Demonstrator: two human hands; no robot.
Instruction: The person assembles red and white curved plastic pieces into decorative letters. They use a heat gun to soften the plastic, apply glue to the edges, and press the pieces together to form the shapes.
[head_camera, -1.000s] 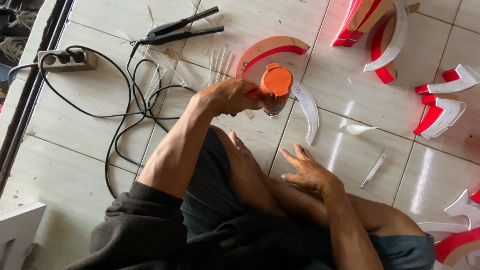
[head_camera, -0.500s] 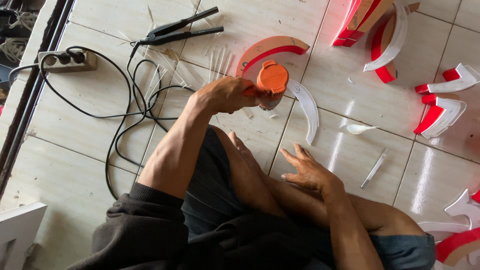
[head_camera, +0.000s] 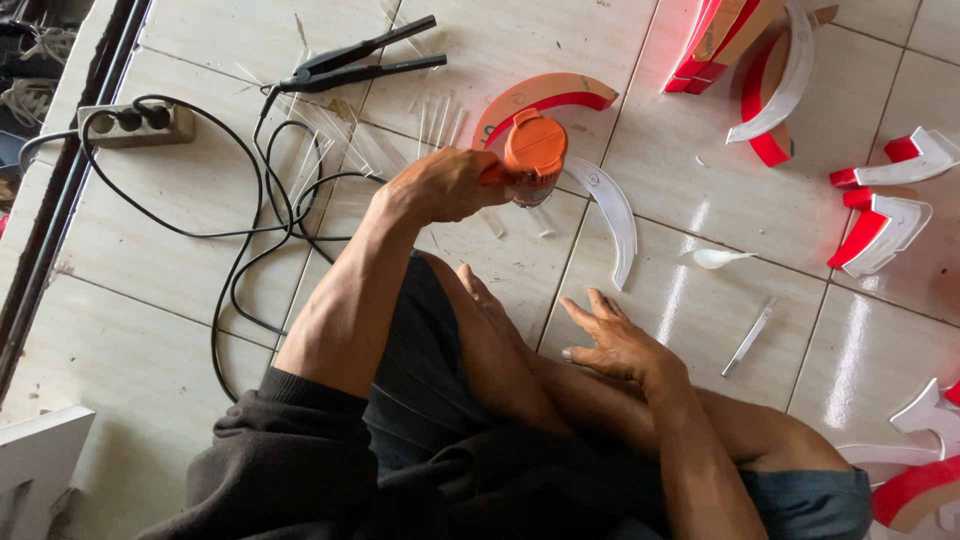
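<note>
The left hand (head_camera: 445, 185) is closed round the handle of an orange tool (head_camera: 533, 150), fingers wrapped tight, holding it nose-down just above the floor (head_camera: 180, 260), near the far edge of the view. It sits over the near end of a curved red-and-orange piece (head_camera: 545, 100) and beside a white curved strip (head_camera: 612, 215). By the look of it the step in hand is working that tool on the strips where they meet; whether its tip touches them is hidden.

The right hand (head_camera: 615, 345) holds nothing, fingers spread and half open, resting over the person's shin, apart from the strip.

A black flat iron (head_camera: 360, 65) lies toward the far left, its cord (head_camera: 250, 230) looping to a power strip (head_camera: 135, 122). Red and white curved pieces (head_camera: 880, 215) lie along the right edge.

A next move would likely call for the free hand steadying the strip while the tool keeps its aim
</note>
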